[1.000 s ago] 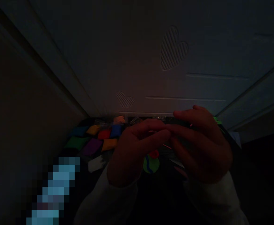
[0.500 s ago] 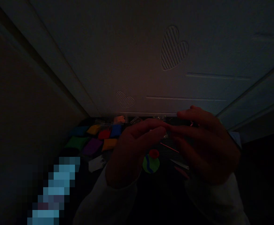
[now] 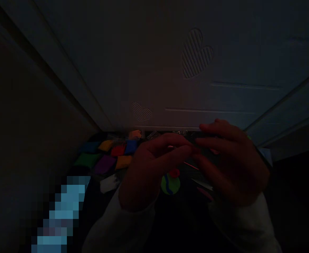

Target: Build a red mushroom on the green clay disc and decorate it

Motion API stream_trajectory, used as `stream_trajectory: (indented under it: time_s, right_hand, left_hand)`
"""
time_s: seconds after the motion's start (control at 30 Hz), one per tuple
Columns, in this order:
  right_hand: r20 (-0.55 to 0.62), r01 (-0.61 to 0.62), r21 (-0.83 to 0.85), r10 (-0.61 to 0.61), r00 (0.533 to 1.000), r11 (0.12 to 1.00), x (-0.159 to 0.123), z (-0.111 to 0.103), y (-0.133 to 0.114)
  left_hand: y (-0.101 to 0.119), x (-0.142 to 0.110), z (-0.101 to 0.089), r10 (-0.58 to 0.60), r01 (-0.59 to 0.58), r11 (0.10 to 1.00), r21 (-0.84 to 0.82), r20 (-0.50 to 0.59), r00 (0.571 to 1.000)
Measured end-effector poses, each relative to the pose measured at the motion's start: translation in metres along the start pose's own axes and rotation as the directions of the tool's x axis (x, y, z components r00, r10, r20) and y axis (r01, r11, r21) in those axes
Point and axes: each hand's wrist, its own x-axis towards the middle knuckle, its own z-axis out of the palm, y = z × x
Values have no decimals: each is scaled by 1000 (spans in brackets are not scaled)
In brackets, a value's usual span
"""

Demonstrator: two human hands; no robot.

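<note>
Head view: lighting is very dim and fine detail is limited. The left hand (image 3: pixel 157 165) is raised over a dark worktop (image 3: pixel 188 174), its thumb and forefinger drawn together at or near the tips. Whether they are clamped on anything cannot be told; the spot is too dark. The right hand (image 3: pixel 231 161) is raised opposite, its fingers spread and its thumb and forefinger apart, with the thumb tip close to the left fingertips. Contact between the two hands cannot be confirmed.

Below the hands, between the wrists, a flat green disc with a wavy blue band (image 3: pixel 170 185) lies on the worktop. A small red rounded piece (image 3: pixel 174 173) sits at its upper edge, partly covered by the left hand. Just beyond, to the right, lies a thin red stick (image 3: pixel 191 166). Nearer the right wrist are a pale pointed blade (image 3: pixel 200 183) and, just beside it, a slender pink piece (image 3: pixel 204 193).

Left of the left hand, soft packets are grouped in two rows: teal-blue, yellow, red and blue behind; green, purple and orange in front. A crumpled white piece (image 3: pixel 109 183) lies nearer the left sleeve. At the rear edge is a peach-coloured piece (image 3: pixel 135 134). Behind the worktop stands a pale panel with two ribbed heart reliefs, one large (image 3: pixel 197 53) and one small (image 3: pixel 141 111).
</note>
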Motion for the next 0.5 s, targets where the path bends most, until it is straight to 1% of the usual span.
stream_trajectory:
  time_s: [0.27,0.4,0.5]
  right_hand:
    - [23,-8,0,8,1000,1000,1,-2,2]
    - [31,-8,6,8,999,1000,1,-2,2]
    - [17,-17,26,16,1000,1000,0,-2,2]
  left_hand:
    - [-4,2,-2,65,-64,998,12,-28,998]
    - [-4,1,-1,66,-65,998,17,-32,997]
    - [-2,1,-1,45,-44,998,34,-23,999]
